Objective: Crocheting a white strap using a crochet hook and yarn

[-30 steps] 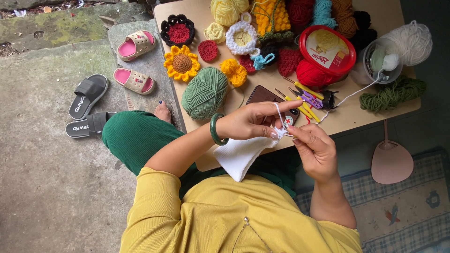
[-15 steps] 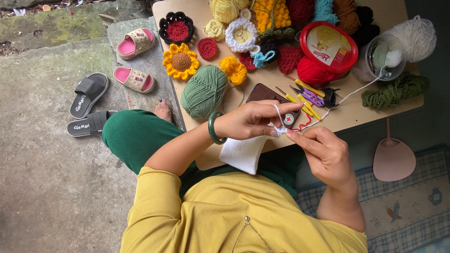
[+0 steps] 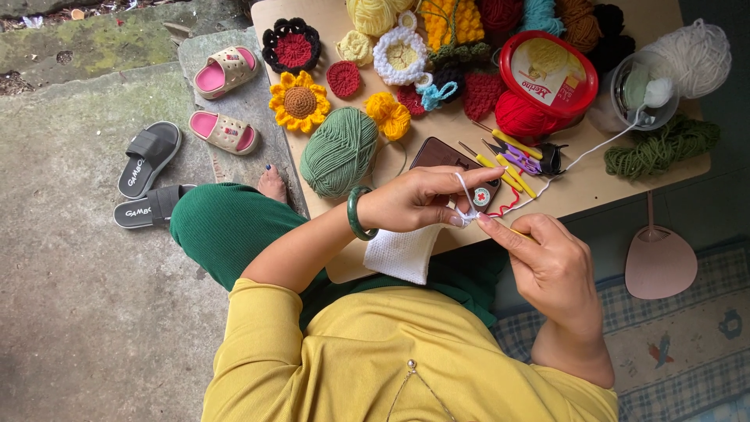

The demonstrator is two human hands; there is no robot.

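The left hand point(image 3: 422, 199), a green bangle point(image 3: 357, 212) at its wrist, pinches the top edge of a white crocheted piece point(image 3: 404, 252) that hangs below its fingers, with white yarn point(image 3: 582, 156) looped over the forefinger. The right hand point(image 3: 551, 262), fingertips almost touching the left, is closed around a yellow-handled crochet hook point(image 3: 522, 232) worked at that same edge. Just beyond the left hand lies a green yarn ball point(image 3: 338, 151), and beyond the right, yellow and purple hooks point(image 3: 512, 159) near a red-lidded tub point(image 3: 547, 74).

left hand point(image 3: 418, 199): pinches white crochet piece point(image 3: 402, 250) | right hand point(image 3: 551, 262): grips hook, yarn looped
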